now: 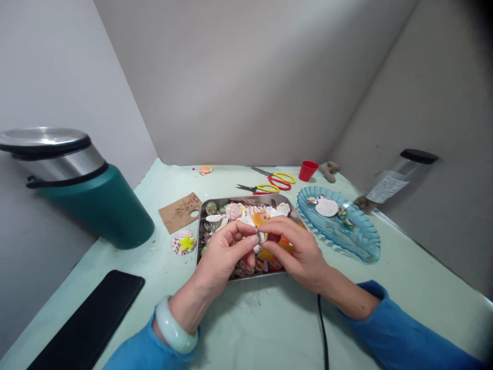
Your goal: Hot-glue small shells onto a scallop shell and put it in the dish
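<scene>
My left hand [227,252] and my right hand [298,252] meet over a metal tray [199,236]. Both pinch a small pale, shiny piece [259,237] between thumb and fingertips; it is too small and too covered to name. Beneath the hands the tray is filled with seashells [234,210], some white and pink, some orange, with green snail shells [211,208] at its far left corner. My fingers hide the middle of the tray. A speckled shell disc with a yellow star [187,242] lies just left of it.
At left stand a green tumbler [96,205] and a black phone [90,318]. Brown cardboard [179,213], two scissors [283,178] and a red cup [308,171] lie behind. A blue scalloped dish [362,244] and clear bottle [400,172] are right; a black cable [323,329] runs in front.
</scene>
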### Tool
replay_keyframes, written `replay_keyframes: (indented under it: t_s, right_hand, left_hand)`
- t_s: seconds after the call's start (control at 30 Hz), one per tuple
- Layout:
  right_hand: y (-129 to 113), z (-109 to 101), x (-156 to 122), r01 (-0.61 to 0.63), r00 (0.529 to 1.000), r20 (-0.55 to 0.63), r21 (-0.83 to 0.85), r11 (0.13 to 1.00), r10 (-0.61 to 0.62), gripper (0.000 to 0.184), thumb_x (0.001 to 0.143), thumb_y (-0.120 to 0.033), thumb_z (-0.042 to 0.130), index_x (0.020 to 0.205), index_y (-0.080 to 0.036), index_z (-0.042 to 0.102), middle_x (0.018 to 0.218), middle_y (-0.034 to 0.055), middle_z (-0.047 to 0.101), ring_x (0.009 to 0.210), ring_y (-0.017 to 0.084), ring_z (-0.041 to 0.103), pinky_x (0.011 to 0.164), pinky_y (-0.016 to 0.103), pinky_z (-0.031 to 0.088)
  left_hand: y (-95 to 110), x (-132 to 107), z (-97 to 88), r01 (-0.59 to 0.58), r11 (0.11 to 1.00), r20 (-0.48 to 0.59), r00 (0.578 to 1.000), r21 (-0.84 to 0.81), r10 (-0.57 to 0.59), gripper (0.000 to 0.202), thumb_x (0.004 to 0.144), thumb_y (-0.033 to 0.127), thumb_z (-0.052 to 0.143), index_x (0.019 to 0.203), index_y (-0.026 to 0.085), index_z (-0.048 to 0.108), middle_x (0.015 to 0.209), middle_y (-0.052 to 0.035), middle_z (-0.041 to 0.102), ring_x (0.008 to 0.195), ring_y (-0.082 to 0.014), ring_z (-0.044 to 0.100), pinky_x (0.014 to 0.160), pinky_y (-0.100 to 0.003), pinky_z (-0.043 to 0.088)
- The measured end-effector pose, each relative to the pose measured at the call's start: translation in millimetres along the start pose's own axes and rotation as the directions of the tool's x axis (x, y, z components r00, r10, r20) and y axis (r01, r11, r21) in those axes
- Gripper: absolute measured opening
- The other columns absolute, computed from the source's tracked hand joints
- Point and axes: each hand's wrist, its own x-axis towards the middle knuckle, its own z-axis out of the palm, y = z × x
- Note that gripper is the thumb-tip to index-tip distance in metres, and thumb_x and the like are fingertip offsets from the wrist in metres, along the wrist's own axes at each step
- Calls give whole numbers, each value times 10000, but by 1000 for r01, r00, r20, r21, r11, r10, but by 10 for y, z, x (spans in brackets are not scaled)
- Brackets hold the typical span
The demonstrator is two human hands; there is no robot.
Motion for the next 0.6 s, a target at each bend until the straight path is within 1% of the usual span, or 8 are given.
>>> replay_keyframes:
  t_s: [0.2, 0.37, 0.5, 0.6]
  right_hand:
    - [3, 0, -10, -11, 1000, 0, -4, 1000, 11, 213, 892, -105, 583, 1087, -171, 637, 989, 97, 672, 950, 196, 628, 840, 335, 514]
    - [12, 17, -30, -31, 999, -17, -14, 999, 31, 238, 869, -91, 610, 1091, -176, 629, 1013, 98, 662, 969, 199, 620, 843, 338, 515]
    - [17, 23, -36, -19, 1000, -12, -17, 1000, 19, 233, 872, -90, 605, 1091, -169, 625, 1012, 104, 665, 970, 199, 623, 848, 340, 515]
    - [18, 21, -31, -14, 1000, -8, -18, 1000, 14, 236, 871, -103, 619, 1098, -167, 624, 1012, 106, 671, 975, 202, 625, 853, 342, 515]
  left_hand:
    - [8, 4, -10, 0, 1000, 1, 1000, 9, 0, 230, 790, 307, 696, 907, 150, 574, 501, 54, 578, 442, -68, 509, 493, -182, 403]
    - [4, 10, -7, 6, 1000, 9, 1000, 10, -7, 253, 855, 375, 621, 956, 147, 582, 490, 42, 585, 438, -76, 517, 493, -184, 405]
    - [7, 5, 0, 11, 1000, 6, 1000, 23, -11, 275, 834, 378, 654, 959, 143, 585, 502, 43, 586, 445, -76, 520, 490, -183, 407]
    - [9, 5, 2, 19, 1000, 15, 1000, 11, -20, 266, 843, 385, 640, 950, 147, 584, 494, 43, 580, 442, -77, 513, 495, -189, 417]
